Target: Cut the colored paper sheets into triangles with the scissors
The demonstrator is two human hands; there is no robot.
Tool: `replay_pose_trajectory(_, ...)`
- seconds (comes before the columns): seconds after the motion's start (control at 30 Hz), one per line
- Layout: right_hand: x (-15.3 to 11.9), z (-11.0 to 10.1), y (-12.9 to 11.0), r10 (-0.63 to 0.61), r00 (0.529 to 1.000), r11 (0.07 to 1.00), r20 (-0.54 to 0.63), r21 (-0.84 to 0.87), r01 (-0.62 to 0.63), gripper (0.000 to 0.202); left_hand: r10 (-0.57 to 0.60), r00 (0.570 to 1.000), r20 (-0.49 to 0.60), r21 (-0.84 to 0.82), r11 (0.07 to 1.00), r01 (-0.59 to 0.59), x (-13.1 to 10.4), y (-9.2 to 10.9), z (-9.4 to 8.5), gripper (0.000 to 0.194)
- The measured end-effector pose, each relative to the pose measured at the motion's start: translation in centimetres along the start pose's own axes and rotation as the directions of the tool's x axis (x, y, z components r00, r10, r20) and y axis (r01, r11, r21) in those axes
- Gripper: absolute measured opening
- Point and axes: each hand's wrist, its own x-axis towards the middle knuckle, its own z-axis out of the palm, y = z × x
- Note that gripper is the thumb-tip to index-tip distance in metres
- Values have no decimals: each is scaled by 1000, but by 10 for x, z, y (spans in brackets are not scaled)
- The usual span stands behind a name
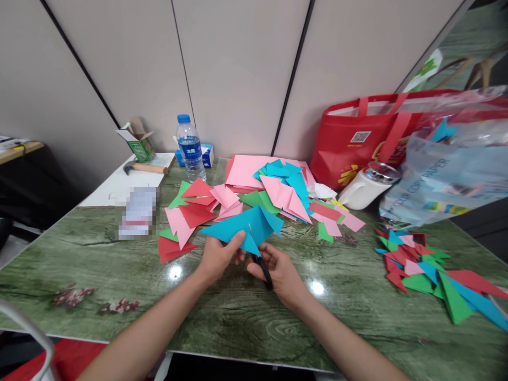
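1. Head view: one red bag, contents hidden; one clear plastic bag holding paper.
2. One water bottle, one white mug behind the paper pile.
3. Left hand grip clamped on blue sheet, in front of the pile; right hand closed on scissors over the desk.

head view looks forward and down, close over table.

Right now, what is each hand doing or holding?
Left hand: closed on the blue paper, pinching its lower edge.
Right hand: closed on black-handled scissors, blades at the paper.
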Motion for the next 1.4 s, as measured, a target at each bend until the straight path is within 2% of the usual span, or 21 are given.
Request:
replay_pose_trajectory(0.17, 1, -1, 4, 30, 999, 999, -37, 19, -29, 51, -14, 999, 29, -105, 994, 17, 1, -1, -1, 29)
replay_pose_trajectory(0.47, 1, -1, 6, 66, 996, 997, -55, 30, -64, 48, -61, 997, 39, -56, 996, 63, 2, 0, -2, 31)
replay_pose_trajectory(0.87, 0, 1, -2, 108, 992, 994, -62, 11, -107, 42, -14, 1000, 28, -114, 993, 17, 3, -3, -3, 32)
replay_pose_trajectory(1.1, 1, 0, 3, 88, 994, 995, -66, -33, -90, 42, -40, 998, -45, -42, 998, 38, 4, -2, -3, 32)
replay_pose_trajectory(1.4, 1, 1, 5, 108, 990, 994, -92, -21, -110, 41, -4, 999, -34, -5, 1000, 4, 4, -4, -6, 34)
